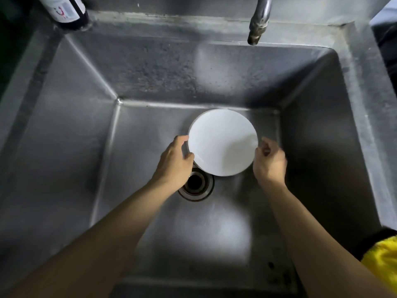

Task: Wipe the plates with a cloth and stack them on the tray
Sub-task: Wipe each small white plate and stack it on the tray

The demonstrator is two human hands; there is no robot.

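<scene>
A round white plate (222,143) is held low inside a deep steel sink (71,134), just above the drain. Another plate's rim shows under its left edge, so it looks like the top of a small stack. My left hand (175,160) grips the left rim, thumb on top and fingers curled underneath. At the right rim is my right hand (269,160), its fingers curled at the edge; whether it truly grips the plate is unclear. A yellow cloth (382,259) lies on the sink's right front edge. No tray is in view.
A drain hole (196,183) opens in the sink floor just below the plate. A metal tap spout (258,22) hangs over the back wall. A dark bottle with a label (66,11) stands on the back left rim.
</scene>
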